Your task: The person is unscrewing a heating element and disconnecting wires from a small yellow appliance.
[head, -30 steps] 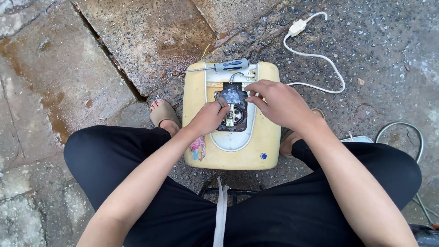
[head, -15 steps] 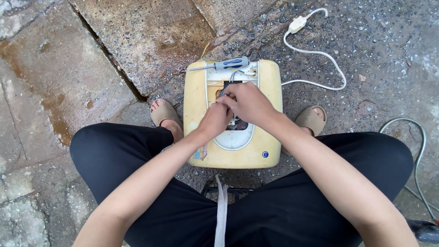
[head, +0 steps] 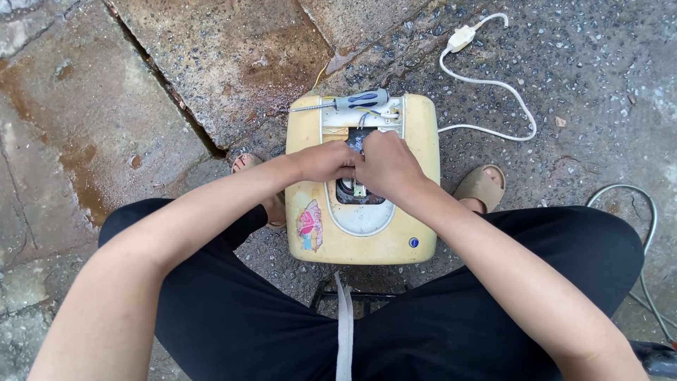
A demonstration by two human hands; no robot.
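Pink sticker (head: 309, 224) on yellow casing's (head: 416, 148) left front.

left hand (head: 326, 161) | right hand (head: 386, 166) | touching, fingers curled down

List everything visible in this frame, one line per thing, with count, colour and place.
appliance casing: 1, yellow, on the ground between the feet, panel open
screwdriver: 1, blue handle, lying on the casing's far edge
cord with plug: 1, white, on the ground to the far right
hose: 1, grey, right edge
sandals: 2, tan, beside the casing
strap: 1, white, between the knees
trousers: black
left hand: at the opening
right hand: over the opening
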